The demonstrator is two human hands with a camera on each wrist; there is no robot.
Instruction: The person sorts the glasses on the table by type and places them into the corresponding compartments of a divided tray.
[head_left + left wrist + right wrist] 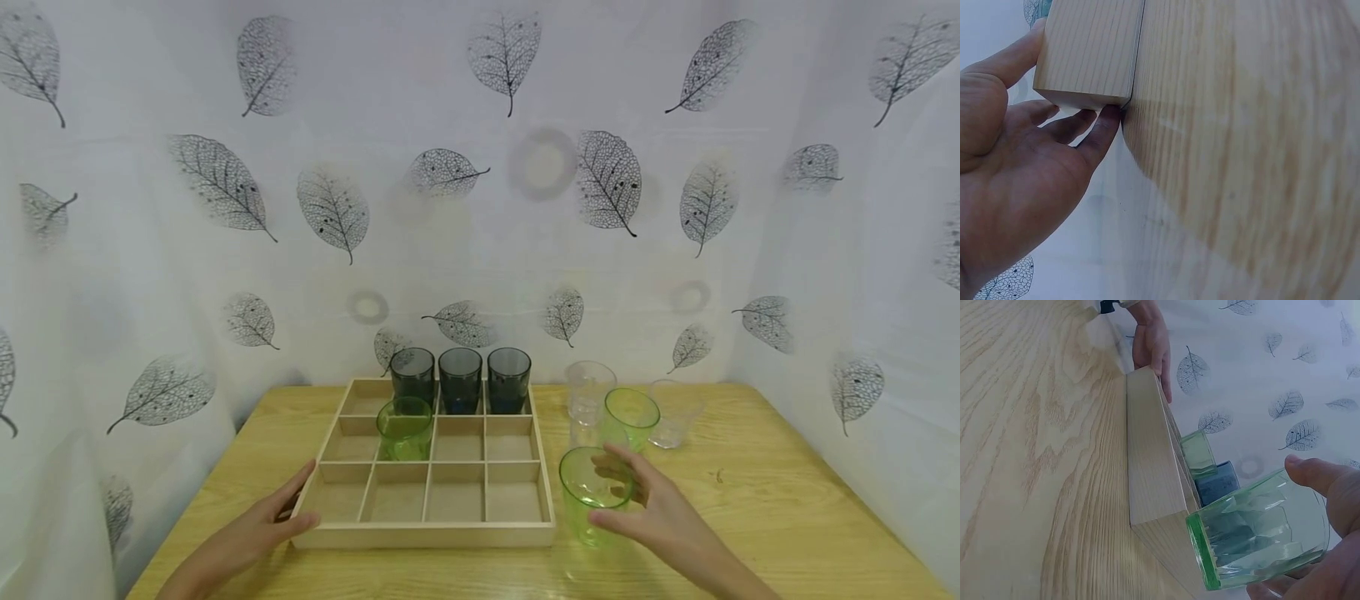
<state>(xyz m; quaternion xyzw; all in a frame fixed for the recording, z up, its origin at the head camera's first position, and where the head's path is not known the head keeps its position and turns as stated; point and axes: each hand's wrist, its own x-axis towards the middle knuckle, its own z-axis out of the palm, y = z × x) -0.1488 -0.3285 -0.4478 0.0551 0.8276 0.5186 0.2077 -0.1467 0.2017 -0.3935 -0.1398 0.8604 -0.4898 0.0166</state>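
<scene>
A light wooden divided box (420, 536) lies on the table, with its compartments in three rows. My left hand (258, 527) holds its front left corner, thumb on one side and fingers on the other. My right hand (660, 510) grips a green transparent cup (581, 521) just right of the box; the wrist view shows the cup's thick green base (1202, 553) clear of the tabletop. Another green cup (405, 440) stands in the middle row, second from left. Three dark grey cups (413, 377) stand side by side in the back row, toward the right.
Right of the box, behind my right hand, stand another green cup (632, 410) and clear cups, one at the back (589, 385) and one tilted-looking clear cup (669, 421) farther right. A leaf-printed white curtain (465, 267) encloses the wooden table (787, 500).
</scene>
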